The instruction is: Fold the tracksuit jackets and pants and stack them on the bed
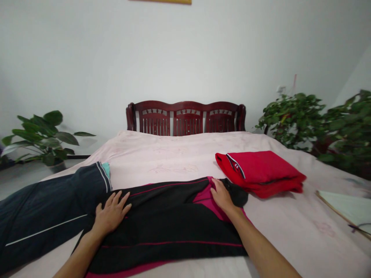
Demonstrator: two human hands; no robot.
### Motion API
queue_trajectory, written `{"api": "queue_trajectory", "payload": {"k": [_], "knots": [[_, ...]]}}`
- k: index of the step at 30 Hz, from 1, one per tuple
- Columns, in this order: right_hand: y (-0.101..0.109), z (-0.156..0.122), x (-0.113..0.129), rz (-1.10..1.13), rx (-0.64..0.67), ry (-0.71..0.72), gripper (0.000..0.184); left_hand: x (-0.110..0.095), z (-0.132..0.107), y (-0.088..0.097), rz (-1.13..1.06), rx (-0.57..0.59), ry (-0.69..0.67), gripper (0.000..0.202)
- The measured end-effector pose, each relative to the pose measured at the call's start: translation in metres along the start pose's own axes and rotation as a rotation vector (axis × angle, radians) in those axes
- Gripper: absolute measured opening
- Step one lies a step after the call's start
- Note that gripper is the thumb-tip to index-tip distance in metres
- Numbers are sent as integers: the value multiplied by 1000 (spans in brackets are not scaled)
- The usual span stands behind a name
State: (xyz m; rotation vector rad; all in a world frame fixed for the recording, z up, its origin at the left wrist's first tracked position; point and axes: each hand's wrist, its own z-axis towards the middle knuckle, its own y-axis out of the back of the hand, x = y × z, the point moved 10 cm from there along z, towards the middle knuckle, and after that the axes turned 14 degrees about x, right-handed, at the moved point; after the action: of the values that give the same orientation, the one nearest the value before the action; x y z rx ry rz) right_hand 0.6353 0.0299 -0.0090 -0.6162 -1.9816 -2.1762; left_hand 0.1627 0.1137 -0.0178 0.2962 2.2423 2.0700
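Around you on the bed [171, 156], the navy garment [52, 208] lies at the left, its hemmed end right by your left hand [111, 213], and the red stack [263, 166] sits just beyond the right end of the black garment [162, 224], close to your right hand [222, 197]. The black garment is laid out across the bed in front of you, under both hands. Your left hand rests on it palm down with the fingers spread; your right hand is on the pink panel [204, 195] near the other end, its fingers bent, and you cannot tell whether they pinch the cloth or only press on it. Past the bed stand the headboard [187, 117] and, to the sides, a potted plant [43, 135] and some bushier greenery [292, 119]. The navy garment runs out of view at the left, a pale panel [344, 210] is cut off at the right, and only the lower edge of a yellow frame [162, 1] shows up top. What the dark strip on the pale panel is, you can hardly make out. The black cloth looks smooth and matt, with thin pink piping; the navy one has white stripes, the red stack is folded in thick layers, and the headboard is glossy reddish wood with upright slats
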Motion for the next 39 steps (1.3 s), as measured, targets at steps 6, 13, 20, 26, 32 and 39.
{"api": "queue_trajectory", "payload": {"k": [6, 13, 20, 26, 32, 39], "knots": [[1, -36, 1, -110, 84, 132, 39, -1, -1, 0, 32, 38, 20, 55], [9, -37, 18, -275, 133, 179, 38, -29, -10, 33, 74, 4, 74, 49], [11, -35, 23, -382, 117, 164, 26, -235, -24, 95, -239, -104, -586, 39], [9, -39, 22, -433, 46, 194, 22, -370, 2, 100, -272, -85, -673, 42], [9, -40, 19, -419, 15, 164, 16, -408, 57, 82, -222, -14, -575, 23], [7, -32, 11, -376, 33, 86, 33, -384, 118, 74, -280, 17, -478, 25]]}}
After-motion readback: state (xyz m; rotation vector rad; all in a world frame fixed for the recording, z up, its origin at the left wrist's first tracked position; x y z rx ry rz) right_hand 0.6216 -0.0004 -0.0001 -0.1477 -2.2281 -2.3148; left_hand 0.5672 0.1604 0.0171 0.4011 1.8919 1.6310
